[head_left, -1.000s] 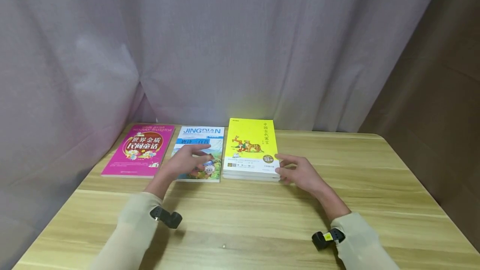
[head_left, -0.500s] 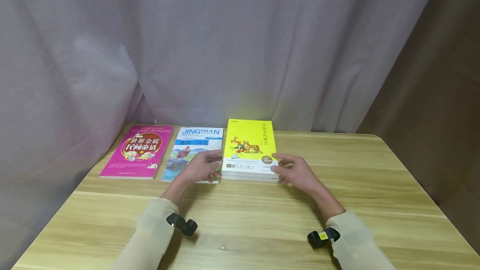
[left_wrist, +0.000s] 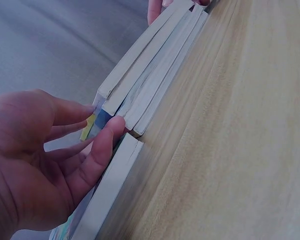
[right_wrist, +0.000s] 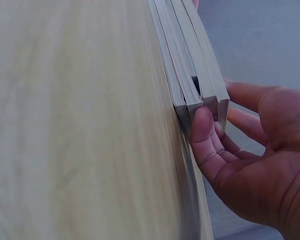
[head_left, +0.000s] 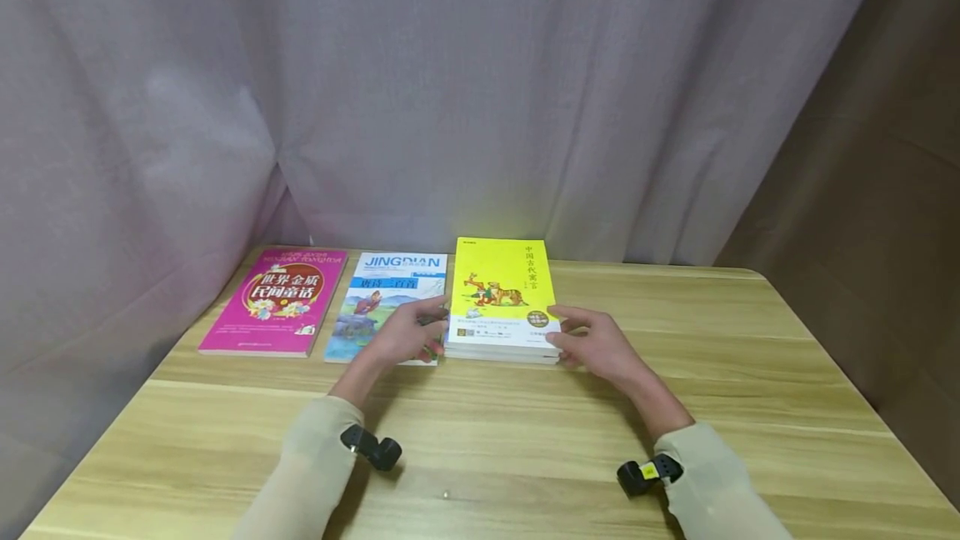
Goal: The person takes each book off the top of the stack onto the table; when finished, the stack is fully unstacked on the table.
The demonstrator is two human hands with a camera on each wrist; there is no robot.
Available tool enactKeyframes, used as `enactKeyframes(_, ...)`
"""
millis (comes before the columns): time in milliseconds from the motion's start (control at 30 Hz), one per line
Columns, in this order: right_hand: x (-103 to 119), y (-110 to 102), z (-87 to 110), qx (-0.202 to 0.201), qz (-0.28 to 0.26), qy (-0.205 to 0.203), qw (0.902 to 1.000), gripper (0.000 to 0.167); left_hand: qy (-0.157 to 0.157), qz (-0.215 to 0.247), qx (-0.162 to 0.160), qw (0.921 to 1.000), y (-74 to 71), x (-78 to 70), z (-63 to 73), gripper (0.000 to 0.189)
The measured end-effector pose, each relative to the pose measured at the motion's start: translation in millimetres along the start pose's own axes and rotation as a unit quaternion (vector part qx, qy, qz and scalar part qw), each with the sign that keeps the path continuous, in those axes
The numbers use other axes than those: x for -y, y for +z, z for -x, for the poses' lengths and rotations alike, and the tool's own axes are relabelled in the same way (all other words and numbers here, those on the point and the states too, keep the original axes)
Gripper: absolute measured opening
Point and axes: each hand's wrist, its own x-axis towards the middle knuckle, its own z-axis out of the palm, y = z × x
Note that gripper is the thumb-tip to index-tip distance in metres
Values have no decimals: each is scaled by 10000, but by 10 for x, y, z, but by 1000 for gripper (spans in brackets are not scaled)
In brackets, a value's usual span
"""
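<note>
A stack of several books (head_left: 498,298), topped by a yellow and white cover, lies at the middle back of the table. My left hand (head_left: 405,333) is at its left side, above the right part of a blue-covered book (head_left: 358,325). In the left wrist view, fingertips (left_wrist: 117,125) touch the ends of the stacked books. Opposite it, my right hand (head_left: 600,344) is at the right side. Its fingertips (right_wrist: 204,120) touch the books' front right corner in the right wrist view. Neither hand's fingers are curled round the stack. Some fingers are hidden behind it.
A pink book (head_left: 273,302) lies flat at the far left of the wooden table (head_left: 480,440). Grey curtains (head_left: 450,107) hang behind the table, and a darker drape (head_left: 885,190) is on the right. The blue book lies close to the stack's left side.
My left hand has moved right, from over the blue book to the stack's left side. The right hand has stayed nearly still at the right side.
</note>
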Motion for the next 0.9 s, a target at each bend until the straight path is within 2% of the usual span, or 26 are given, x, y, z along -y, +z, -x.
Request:
enactKeyframes(367,20,-48,-12,40,128,302,9995,59,303,-353,-4,9989,27,-10,16,62)
enactKeyframes(733,-21,-250,24,757,-11,167,9970,69,157,-633,13,9979,55,-19,-18,60)
enactKeyframes(900,-35,-278,17,853,-81,274,9959,71,213,-715,105,9972,31,-33,-26,59)
